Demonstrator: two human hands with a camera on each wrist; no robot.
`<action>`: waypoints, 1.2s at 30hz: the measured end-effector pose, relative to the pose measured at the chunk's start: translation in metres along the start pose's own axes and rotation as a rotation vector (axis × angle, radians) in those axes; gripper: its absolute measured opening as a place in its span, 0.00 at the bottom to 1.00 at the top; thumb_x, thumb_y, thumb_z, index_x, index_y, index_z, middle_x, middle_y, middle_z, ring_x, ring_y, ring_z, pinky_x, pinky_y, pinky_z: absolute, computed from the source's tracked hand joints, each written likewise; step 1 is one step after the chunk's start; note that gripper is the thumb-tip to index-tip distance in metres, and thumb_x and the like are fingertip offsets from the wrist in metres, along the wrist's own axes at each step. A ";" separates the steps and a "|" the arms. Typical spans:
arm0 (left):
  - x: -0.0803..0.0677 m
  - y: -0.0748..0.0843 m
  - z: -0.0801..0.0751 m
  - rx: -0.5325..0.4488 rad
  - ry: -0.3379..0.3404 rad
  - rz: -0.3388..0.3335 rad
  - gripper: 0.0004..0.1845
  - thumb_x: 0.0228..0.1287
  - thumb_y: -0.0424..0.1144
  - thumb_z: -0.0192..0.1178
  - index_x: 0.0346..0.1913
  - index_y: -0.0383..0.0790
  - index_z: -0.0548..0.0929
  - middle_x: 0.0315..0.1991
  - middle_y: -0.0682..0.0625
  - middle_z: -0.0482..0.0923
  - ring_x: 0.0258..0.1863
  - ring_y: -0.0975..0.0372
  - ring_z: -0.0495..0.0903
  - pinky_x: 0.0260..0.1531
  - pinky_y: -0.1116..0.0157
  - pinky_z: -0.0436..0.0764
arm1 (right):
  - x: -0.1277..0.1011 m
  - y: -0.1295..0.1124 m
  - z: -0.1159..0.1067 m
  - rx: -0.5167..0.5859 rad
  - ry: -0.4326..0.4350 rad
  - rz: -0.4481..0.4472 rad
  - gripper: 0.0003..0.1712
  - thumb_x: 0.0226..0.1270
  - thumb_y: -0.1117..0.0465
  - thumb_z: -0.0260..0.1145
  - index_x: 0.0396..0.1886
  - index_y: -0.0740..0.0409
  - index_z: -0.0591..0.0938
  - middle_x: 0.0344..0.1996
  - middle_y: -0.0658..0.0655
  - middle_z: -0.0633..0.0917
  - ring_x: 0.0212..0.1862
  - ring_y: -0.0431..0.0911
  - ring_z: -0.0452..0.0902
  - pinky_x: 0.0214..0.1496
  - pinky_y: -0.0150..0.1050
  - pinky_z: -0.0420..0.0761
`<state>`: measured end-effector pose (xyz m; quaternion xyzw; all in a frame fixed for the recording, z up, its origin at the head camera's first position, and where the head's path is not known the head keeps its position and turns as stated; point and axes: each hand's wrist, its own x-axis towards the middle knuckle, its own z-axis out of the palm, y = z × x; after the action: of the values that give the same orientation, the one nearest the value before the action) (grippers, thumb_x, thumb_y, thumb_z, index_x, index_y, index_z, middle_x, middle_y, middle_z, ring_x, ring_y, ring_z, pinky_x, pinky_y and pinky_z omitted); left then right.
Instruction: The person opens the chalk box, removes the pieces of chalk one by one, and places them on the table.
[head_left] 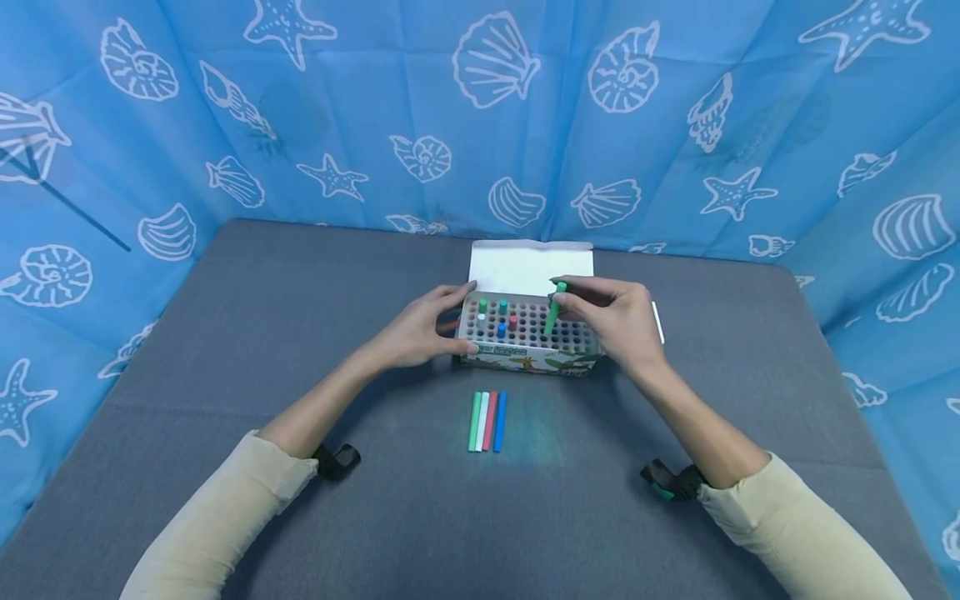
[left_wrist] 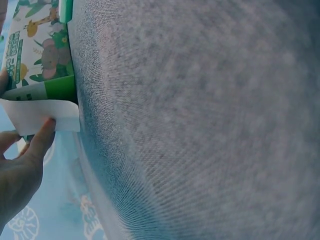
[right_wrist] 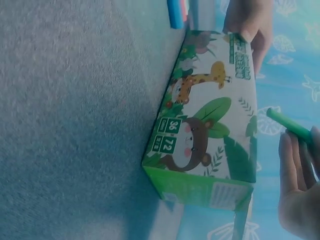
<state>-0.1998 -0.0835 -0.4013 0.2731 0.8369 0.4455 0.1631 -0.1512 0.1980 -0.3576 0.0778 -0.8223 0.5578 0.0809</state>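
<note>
A printed cardboard box (head_left: pixel 528 360) stands with its lid (head_left: pixel 517 265) folded back, and a holed tray (head_left: pixel 577 340) fills its top. My left hand (head_left: pixel 416 333) grips the box's left end, thumb at the front edge and fingers toward the back; the left wrist view shows a finger against a white side flap (left_wrist: pixel 45 115). Between thumb and fingers, my right hand (head_left: pixel 618 317) pinches a green chalk stick (head_left: pixel 553 310), tilted over the tray with its lower end at the holes. In the right wrist view, that chalk stick (right_wrist: pixel 287 122) appears beside the box's upper edge.
Several coloured chalk sticks (head_left: pixel 502 328) stand in the tray's left half. In front of the box, a row of green, white, red and blue chalk sticks (head_left: pixel 489 421) lies on the grey cloth (head_left: pixel 420 517). A blue shell-print curtain (head_left: pixel 375 108) hangs behind the table.
</note>
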 end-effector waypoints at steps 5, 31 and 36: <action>0.000 0.001 0.000 -0.007 0.000 -0.004 0.49 0.60 0.38 0.72 0.79 0.45 0.53 0.72 0.39 0.57 0.66 0.47 0.70 0.61 0.64 0.78 | -0.006 -0.005 0.001 0.021 -0.028 0.009 0.17 0.66 0.61 0.71 0.51 0.66 0.85 0.37 0.65 0.88 0.34 0.46 0.87 0.41 0.36 0.89; 0.001 0.002 -0.001 0.003 0.010 0.008 0.50 0.60 0.38 0.73 0.79 0.45 0.53 0.72 0.38 0.57 0.65 0.47 0.71 0.60 0.63 0.80 | -0.045 0.007 0.022 0.167 -0.251 0.219 0.18 0.67 0.70 0.67 0.55 0.72 0.80 0.41 0.67 0.86 0.37 0.49 0.88 0.45 0.49 0.89; -0.001 0.001 0.000 0.002 -0.006 0.000 0.50 0.60 0.39 0.72 0.79 0.47 0.53 0.73 0.39 0.56 0.65 0.46 0.71 0.60 0.62 0.80 | -0.053 0.014 0.027 0.175 -0.280 0.210 0.17 0.68 0.70 0.66 0.55 0.72 0.80 0.40 0.67 0.86 0.37 0.48 0.88 0.45 0.48 0.89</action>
<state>-0.1989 -0.0835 -0.4000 0.2745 0.8370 0.4437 0.1652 -0.1035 0.1801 -0.3918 0.0752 -0.7775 0.6163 -0.1001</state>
